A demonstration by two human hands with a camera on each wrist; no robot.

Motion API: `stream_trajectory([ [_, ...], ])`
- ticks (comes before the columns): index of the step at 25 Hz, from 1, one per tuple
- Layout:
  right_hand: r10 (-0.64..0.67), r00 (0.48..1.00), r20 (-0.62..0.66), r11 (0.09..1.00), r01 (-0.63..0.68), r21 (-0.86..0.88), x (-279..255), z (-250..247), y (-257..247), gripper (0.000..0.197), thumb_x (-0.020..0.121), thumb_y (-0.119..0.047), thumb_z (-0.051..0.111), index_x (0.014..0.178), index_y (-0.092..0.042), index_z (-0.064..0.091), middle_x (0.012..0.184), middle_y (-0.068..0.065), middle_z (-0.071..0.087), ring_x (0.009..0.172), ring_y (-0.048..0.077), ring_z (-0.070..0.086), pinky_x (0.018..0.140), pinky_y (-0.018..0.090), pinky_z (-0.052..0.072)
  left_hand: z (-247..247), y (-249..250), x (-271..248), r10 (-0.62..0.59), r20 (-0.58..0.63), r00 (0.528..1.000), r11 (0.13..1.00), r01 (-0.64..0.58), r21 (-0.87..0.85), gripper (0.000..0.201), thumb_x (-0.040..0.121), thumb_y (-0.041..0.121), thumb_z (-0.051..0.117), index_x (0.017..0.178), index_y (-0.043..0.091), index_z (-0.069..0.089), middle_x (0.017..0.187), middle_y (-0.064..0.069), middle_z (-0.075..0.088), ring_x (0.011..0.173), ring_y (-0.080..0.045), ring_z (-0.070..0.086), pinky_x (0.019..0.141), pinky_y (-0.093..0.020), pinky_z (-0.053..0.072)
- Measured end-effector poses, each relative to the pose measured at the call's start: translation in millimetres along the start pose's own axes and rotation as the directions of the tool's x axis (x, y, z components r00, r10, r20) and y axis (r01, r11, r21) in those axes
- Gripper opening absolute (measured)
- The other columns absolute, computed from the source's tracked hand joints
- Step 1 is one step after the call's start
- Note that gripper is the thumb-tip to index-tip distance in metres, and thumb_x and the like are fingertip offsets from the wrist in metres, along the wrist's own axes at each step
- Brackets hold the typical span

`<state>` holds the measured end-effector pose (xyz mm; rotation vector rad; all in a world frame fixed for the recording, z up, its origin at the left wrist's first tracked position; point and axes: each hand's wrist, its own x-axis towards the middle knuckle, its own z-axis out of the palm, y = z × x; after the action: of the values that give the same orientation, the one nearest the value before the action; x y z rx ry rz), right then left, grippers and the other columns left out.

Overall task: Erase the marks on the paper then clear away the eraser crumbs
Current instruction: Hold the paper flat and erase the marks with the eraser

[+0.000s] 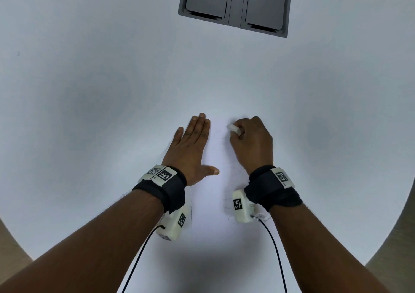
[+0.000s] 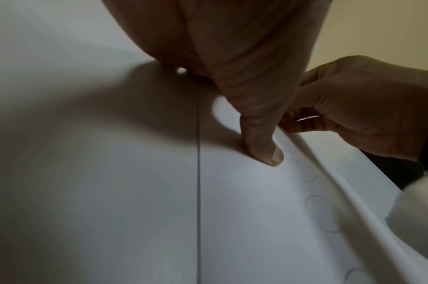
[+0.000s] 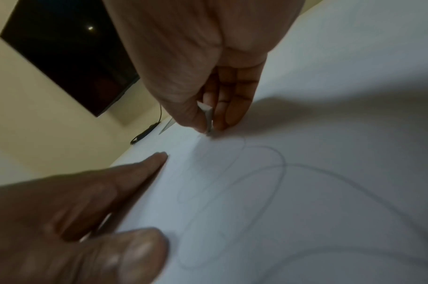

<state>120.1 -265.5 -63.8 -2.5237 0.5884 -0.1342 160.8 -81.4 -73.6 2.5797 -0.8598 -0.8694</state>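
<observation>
Forearms fill the lower part of the head view, each wrapped at the wrist in a black strap (image 1: 170, 187) that carries white marker blocks with black square patterns; a thin black cable (image 1: 275, 250) trails from each wrist unit toward the bottom edge of the frame. Beyond the wrists, at the centre of the frame, a sheet of white paper (image 1: 211, 203) lies flat on the white table (image 1: 89, 90), its left edge showing as a thin dark line beside the left wrist. The left hand (image 1: 190, 149) lies flat on the sheet's left part, fingers straight and together and pointing up the frame, thumb spread toward the right and pressed down on the page, as the left wrist view shows. Faint looping pencil marks (image 3: 276, 173) run across the paper between the two hands and on under the right wrist; in the head view they are barely visible. Just right of centre, the right hand (image 1: 251, 142) is curled with its fingertips pinching a small white eraser (image 1: 234, 129). The right wrist view shows the eraser's lower end touching the paper at the top of the loops, thumb on one side and fingers on the other. Whether any crumbs lie on the sheet cannot be made out. Farther off, at the upper middle of the head view, a grey rectangular hatch (image 1: 233, 5) with two flaps is set into the tabletop.
</observation>
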Motion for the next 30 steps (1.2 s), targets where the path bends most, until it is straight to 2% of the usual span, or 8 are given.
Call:
stream_trajectory([
  [3, 0.01, 0.999, -0.036, 1.0, -0.011, -0.027, 8.6, -3.0, 11.3, 0.01, 0.084, -0.023, 0.068, 0.083, -0.013, 0.069, 0.079, -0.005, 0.051, 0.068, 0.02, 0.056, 0.062, 0.024, 0.036, -0.5, 0.2, -0.1, 0.001, 0.001, 1.0, 1.0, -0.001, -0.004, 0.125, 0.079, 0.068, 0.064, 0.155, 0.021, -0.024, 0.159, 0.005, -0.036, 0.146, -0.01, -0.034, 0.122, -0.038, -0.013],
  [6, 0.038, 0.999, -0.034, 0.998, -0.039, -0.041, 13.9, -6.1, 14.6, 0.01, 0.083, -0.023, 0.068, 0.084, -0.013, 0.068, 0.079, -0.003, 0.054, 0.068, 0.018, 0.054, 0.062, 0.024, 0.033, -1.5, 0.6, -0.2, 0.003, 0.007, 1.0, 1.0, -0.003, -0.007, 0.125, 0.08, 0.068, 0.064, 0.155, 0.02, -0.024, 0.159, 0.005, -0.036, 0.146, -0.011, -0.033, 0.122, -0.038, -0.013],
  [12, -0.113, 0.989, 0.091, 0.992, 0.117, -0.041, 2.3, -9.4, 22.2, 0.007, 0.082, -0.022, 0.067, 0.083, -0.016, 0.067, 0.078, -0.007, 0.055, 0.07, 0.016, 0.055, 0.061, 0.026, 0.04, -0.6, 0.5, -0.9, 0.001, 0.003, 1.0, 1.0, -0.001, -0.008, 0.125, 0.08, 0.068, 0.064, 0.155, 0.021, -0.024, 0.159, 0.006, -0.037, 0.146, -0.01, -0.034, 0.122, -0.038, -0.013],
  [16, -0.062, 0.992, 0.106, 0.991, 0.074, -0.112, 16.3, -10.0, 21.8, 0.011, 0.084, -0.024, 0.06, 0.09, -0.015, 0.061, 0.088, -0.002, 0.058, 0.071, 0.023, 0.056, 0.062, 0.027, 0.035, -0.2, 1.2, -1.1, 0.0, 0.002, 1.0, 1.0, 0.0, -0.001, 0.126, 0.079, 0.068, 0.064, 0.154, 0.021, -0.025, 0.159, 0.006, -0.037, 0.145, -0.01, -0.034, 0.121, -0.038, -0.014],
  [19, -0.027, 0.995, 0.1, 0.99, 0.041, -0.136, 22.0, -11.4, 18.6, 0.011, 0.085, -0.024, 0.058, 0.093, -0.018, 0.06, 0.092, -0.002, 0.057, 0.072, 0.024, 0.056, 0.062, 0.029, 0.037, -0.3, 1.0, -0.7, 0.009, 0.002, 1.0, 1.0, -0.009, -0.004, 0.125, 0.079, 0.068, 0.064, 0.155, 0.021, -0.025, 0.159, 0.006, -0.036, 0.146, -0.01, -0.034, 0.121, -0.038, -0.013],
  [22, -0.107, 0.985, 0.136, 0.984, 0.125, -0.126, 8.1, -12.2, 14.8, 0.005, 0.084, -0.027, 0.06, 0.087, -0.024, 0.058, 0.088, -0.008, 0.053, 0.073, 0.016, 0.053, 0.058, 0.03, 0.045, -0.9, 0.6, -0.9, 0.008, 0.006, 1.0, 1.0, -0.008, -0.006, 0.125, 0.08, 0.068, 0.063, 0.154, 0.021, -0.025, 0.159, 0.006, -0.037, 0.145, -0.01, -0.034, 0.121, -0.038, -0.014],
  [25, -0.168, 0.971, 0.171, 0.971, 0.193, -0.141, 4.3, -13.0, 15.1, 0.005, 0.083, -0.029, 0.06, 0.085, -0.024, 0.06, 0.086, -0.008, 0.053, 0.076, 0.017, 0.055, 0.057, 0.031, 0.047, -1.0, 1.0, -1.3, 0.007, 0.005, 1.0, 1.0, -0.007, -0.001, 0.124, 0.08, 0.068, 0.063, 0.155, 0.021, -0.025, 0.159, 0.006, -0.036, 0.146, -0.01, -0.034, 0.121, -0.038, -0.014],
  [30, -0.017, 0.993, 0.117, 0.986, 0.036, -0.162, 28.6, -15.2, 24.5, 0.012, 0.087, -0.028, 0.058, 0.093, -0.018, 0.061, 0.092, 0.0, 0.056, 0.073, 0.026, 0.056, 0.062, 0.029, 0.035, -1.2, 0.8, -1.6, 0.008, 0.003, 1.0, 1.0, -0.008, 0.001, 0.124, 0.08, 0.068, 0.063, 0.155, 0.021, -0.024, 0.159, 0.006, -0.036, 0.146, -0.011, -0.034, 0.122, -0.039, -0.013],
])
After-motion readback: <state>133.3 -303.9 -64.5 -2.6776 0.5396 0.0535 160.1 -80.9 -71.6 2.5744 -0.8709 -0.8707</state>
